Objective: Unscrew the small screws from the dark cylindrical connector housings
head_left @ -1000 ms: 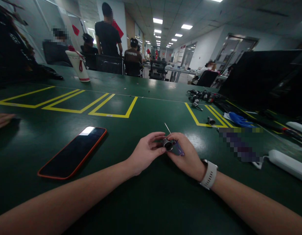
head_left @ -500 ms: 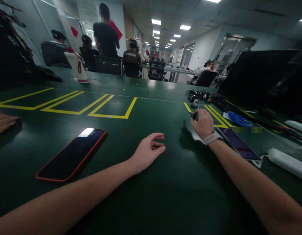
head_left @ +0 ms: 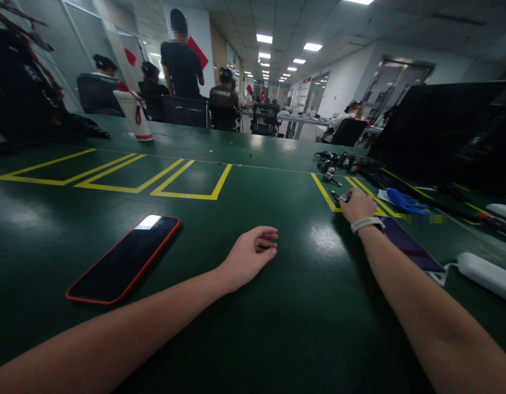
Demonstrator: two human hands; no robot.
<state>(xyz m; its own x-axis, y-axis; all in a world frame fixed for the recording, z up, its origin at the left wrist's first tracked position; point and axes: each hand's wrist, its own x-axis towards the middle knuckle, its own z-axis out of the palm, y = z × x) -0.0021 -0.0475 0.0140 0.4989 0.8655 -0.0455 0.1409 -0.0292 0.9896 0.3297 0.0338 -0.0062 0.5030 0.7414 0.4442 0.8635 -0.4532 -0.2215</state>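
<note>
My left hand [head_left: 253, 253] rests on the green table [head_left: 244, 339] near the middle, fingers loosely curled and apart, with nothing in it. My right hand [head_left: 356, 204], a white watch on its wrist, is stretched out to the right and lies on the yellow floor-tape outline [head_left: 323, 192]. Its fingers are closed around a small dark metal part [head_left: 340, 196] that pokes out on the left and touches the table. Just beyond it lies another small metal part [head_left: 330, 177].
A phone in an orange case [head_left: 122, 258] lies to the left, and a second dark phone [head_left: 408, 246] under my right forearm. A white power strip [head_left: 486, 272], a blue glove [head_left: 402, 200], a pile of metal parts [head_left: 343, 160], a white cup [head_left: 134, 114] and a black monitor [head_left: 433, 126] ring the area. People sit and stand behind.
A second ago both hands held a small metal cylinder and a thin tool together. My right hand has since carried them right to the yellow outline; my left stayed, empty.
</note>
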